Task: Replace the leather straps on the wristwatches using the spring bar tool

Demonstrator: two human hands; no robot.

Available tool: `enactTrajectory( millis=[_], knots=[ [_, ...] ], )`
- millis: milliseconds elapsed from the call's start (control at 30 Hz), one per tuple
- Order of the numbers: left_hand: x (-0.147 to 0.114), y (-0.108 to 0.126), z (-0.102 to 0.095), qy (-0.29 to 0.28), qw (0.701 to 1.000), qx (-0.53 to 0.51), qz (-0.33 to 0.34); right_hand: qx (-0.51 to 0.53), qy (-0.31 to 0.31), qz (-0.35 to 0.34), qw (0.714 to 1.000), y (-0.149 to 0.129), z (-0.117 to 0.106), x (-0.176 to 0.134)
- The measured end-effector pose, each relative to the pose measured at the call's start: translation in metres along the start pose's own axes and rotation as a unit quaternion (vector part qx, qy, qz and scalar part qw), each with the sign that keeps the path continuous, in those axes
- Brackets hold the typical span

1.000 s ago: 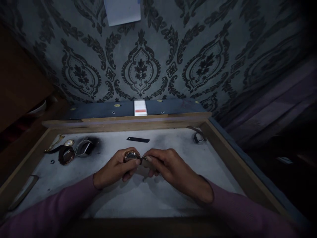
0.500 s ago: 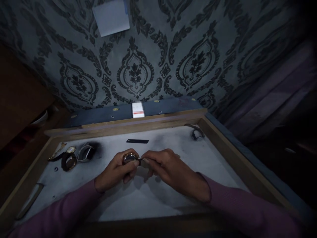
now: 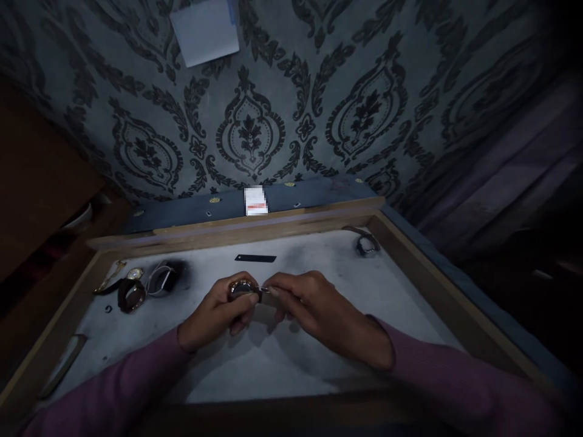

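My left hand (image 3: 223,309) is closed around a round watch (image 3: 243,290) with a shiny, rose-gold-looking rim, the thumb lying across its lower edge. Close against its right side, my right hand (image 3: 305,303) pinches a small, thin metal piece (image 3: 263,289) that reaches to the edge of the watch. Whether this piece is a tool or part of the watch I cannot tell. Both hands are above the white floor of a shallow wooden tray. Beyond them lies a flat black blade-shaped strip (image 3: 255,258).
Several watches, one with a dark strap (image 3: 132,295), lie at the tray's left. Another watch (image 3: 367,244) sits in the far right corner. A curved strap (image 3: 64,367) rests near the left wall. The tray's wooden rim (image 3: 437,294) surrounds everything; a blurred card (image 3: 255,201) stands behind.
The view has shifted slightly, so the tray appears a little farther right. Both hands keep their hold at the watch, the right one barely moved.
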State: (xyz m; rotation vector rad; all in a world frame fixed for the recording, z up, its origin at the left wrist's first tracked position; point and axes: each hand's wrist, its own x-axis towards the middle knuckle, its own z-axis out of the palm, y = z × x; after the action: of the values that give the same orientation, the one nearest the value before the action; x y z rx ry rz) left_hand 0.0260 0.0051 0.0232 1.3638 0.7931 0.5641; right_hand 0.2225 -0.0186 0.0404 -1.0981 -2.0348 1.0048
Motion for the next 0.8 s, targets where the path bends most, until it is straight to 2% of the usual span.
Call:
enactTrajectory(
  millis=[800],
  knots=[
    [-0.0001, -0.0054, -0.0012, -0.001, 0.999, -0.03, 0.015, 0.014, 0.003, -0.04, 0.999, 0.0019, 0.0049, 0.0012]
  ],
)
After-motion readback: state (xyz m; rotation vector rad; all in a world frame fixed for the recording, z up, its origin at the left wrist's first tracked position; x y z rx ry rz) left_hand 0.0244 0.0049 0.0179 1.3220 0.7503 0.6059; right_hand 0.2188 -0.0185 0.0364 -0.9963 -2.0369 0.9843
